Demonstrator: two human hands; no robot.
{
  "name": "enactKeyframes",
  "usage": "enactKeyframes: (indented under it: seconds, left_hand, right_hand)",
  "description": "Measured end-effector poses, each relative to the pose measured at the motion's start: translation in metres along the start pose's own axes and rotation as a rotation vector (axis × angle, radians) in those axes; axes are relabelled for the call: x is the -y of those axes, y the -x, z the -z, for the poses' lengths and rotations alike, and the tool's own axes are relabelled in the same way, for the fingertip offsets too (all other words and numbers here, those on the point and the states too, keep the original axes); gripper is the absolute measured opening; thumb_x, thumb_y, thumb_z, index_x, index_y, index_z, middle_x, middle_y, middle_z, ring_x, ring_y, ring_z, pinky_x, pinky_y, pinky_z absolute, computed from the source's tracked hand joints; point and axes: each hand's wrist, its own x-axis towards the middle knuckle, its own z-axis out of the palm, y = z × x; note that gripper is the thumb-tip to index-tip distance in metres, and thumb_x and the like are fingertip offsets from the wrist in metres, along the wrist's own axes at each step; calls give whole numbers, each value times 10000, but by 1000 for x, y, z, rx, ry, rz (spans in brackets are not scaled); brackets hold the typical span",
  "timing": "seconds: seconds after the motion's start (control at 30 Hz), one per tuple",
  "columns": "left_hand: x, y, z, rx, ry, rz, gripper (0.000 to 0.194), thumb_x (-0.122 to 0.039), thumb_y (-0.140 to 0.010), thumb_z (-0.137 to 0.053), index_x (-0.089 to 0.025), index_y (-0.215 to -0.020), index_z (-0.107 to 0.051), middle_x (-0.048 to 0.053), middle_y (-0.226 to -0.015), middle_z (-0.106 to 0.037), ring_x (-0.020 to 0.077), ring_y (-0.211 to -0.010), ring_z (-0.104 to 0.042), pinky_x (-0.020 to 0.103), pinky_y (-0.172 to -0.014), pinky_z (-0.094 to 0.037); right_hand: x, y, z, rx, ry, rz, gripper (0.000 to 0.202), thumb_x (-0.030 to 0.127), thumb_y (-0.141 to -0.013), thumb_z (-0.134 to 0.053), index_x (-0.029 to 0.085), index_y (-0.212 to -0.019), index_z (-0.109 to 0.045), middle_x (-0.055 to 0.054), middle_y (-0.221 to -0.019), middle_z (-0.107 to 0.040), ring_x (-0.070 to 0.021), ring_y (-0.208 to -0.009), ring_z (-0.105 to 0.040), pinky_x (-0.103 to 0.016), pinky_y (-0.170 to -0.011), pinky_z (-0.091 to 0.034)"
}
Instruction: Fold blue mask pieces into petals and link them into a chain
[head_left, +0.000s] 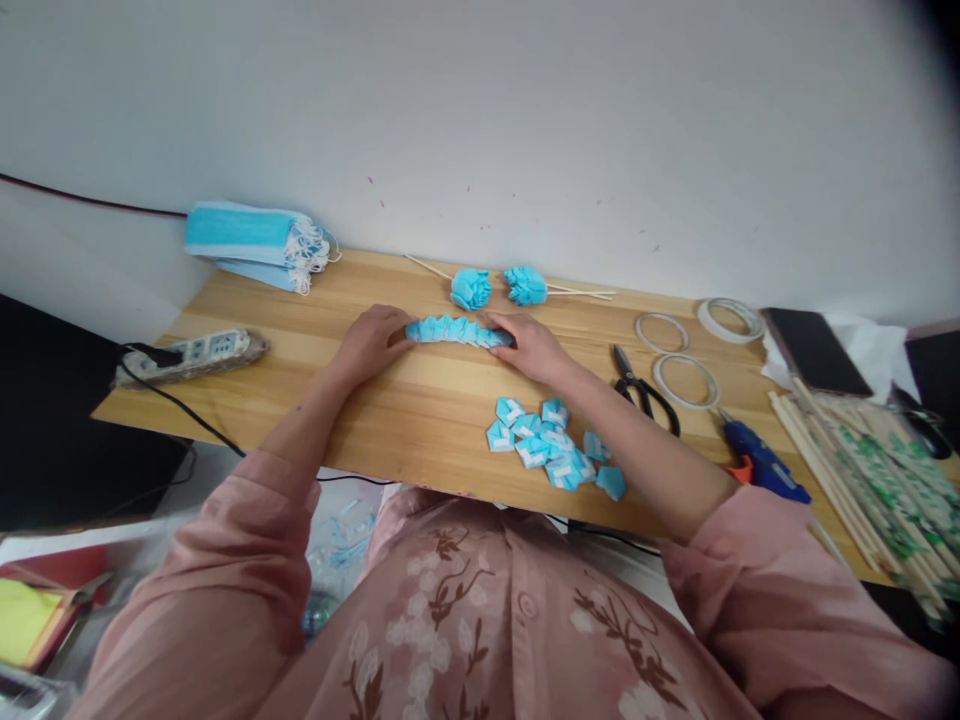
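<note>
A row of overlapping light-blue folded pieces (454, 331) lies on the wooden table (420, 410) between my hands. My left hand (375, 342) holds the row's left end, fingers bent around it. At the right end, my right hand (531, 345) grips it between thumb and fingers. Behind the row are two blue flowers on pale sticks, one on the left (471, 289) and one on the right (526, 285). Nearer to me, left of my right forearm, is a loose pile of blue pentagon-shaped pieces (553, 440) with whitish strips on them.
Stacked blue masks (240, 235) and a power strip (202, 355) are at the left. Toward the right are black-handled scissors (636, 385), tape rings (686, 381), a blue glue gun (761, 460), a dark phone (816, 350) and wooden sticks (832, 480). A wall borders the table's back.
</note>
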Motion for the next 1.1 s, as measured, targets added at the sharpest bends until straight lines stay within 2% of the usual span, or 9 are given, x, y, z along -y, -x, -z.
enactKeyframes:
  seconds: [0.23,0.33,0.47,0.57,0.67,0.77,0.87,0.97,1.1]
  left_hand:
    - [0,1,-1,-14,24,6,399,-417,-918,-585,-191,-1229,-690,126,-1210,-713,292,-1136,-619,461,-1011,-479]
    - [0,1,1,-85,38,22,404,-458,-930,-588,-204,-1230,-682,117,-1218,-704,283,-1145,-615,447,-1018,-473]
    - [-16,-2,10,-145,39,-31,368,-442,-973,-542,-186,-1177,-711,107,-1026,-721,250,-1001,-642,393,-913,-491]
    - [-44,-8,16,-29,-36,-114,343,-363,-1004,-480,-184,-1141,-738,91,-848,-695,231,-837,-648,360,-792,-475]
    - [-74,-17,12,146,-151,-197,335,-301,-1004,-453,-194,-1159,-729,104,-893,-725,244,-827,-668,368,-780,-463]
    - [-96,-27,-1,263,-266,-173,319,-276,-989,-467,-204,-1176,-715,107,-962,-758,252,-862,-687,377,-813,-462]
    - [-104,-34,-15,324,-353,-119,346,-280,-1001,-433,-186,-1185,-711,128,-966,-765,279,-868,-695,393,-794,-465]
    - [-104,-36,-23,299,-399,-130,370,-273,-1008,-398,-177,-1219,-687,127,-892,-761,267,-791,-690,382,-743,-461]
    - [-102,-36,-30,271,-402,-150,336,-271,-998,-406,-167,-1100,-708,122,-855,-757,242,-731,-673,357,-695,-454]
  right_hand:
    - [-1,0,2,9,-19,12,628,208,-814,-745,182,-1416,-570,-138,-1379,-645,-307,-1276,-591,-491,-1078,-459]
    - [1,2,2,0,-28,29,649,222,-811,-758,173,-1426,-559,-152,-1406,-624,-312,-1295,-579,-495,-1087,-453]
    - [4,7,5,-39,-17,9,622,279,-829,-760,168,-1412,-574,-162,-1374,-645,-331,-1266,-597,-530,-1086,-450]
    - [4,12,7,-66,3,-11,616,312,-843,-745,181,-1420,-570,-163,-1366,-650,-347,-1265,-595,-549,-1081,-451]
    - [5,15,9,-73,31,-43,622,341,-845,-743,169,-1417,-571,-159,-1327,-673,-355,-1229,-612,-540,-1052,-471]
    - [8,15,10,-74,59,-87,603,351,-853,-732,140,-1398,-585,-153,-1265,-705,-362,-1173,-632,-526,-1019,-491]
    - [11,13,9,-77,83,-106,553,345,-868,-710,132,-1367,-606,-149,-1208,-727,-366,-1126,-643,-518,-986,-505]
    - [11,11,8,-84,90,-99,519,323,-861,-710,153,-1343,-619,-139,-1186,-734,-357,-1105,-647,-506,-975,-511]
    - [8,10,4,-97,81,-96,503,262,-849,-698,168,-1337,-621,-135,-1211,-725,-348,-1120,-641,-507,-989,-505]
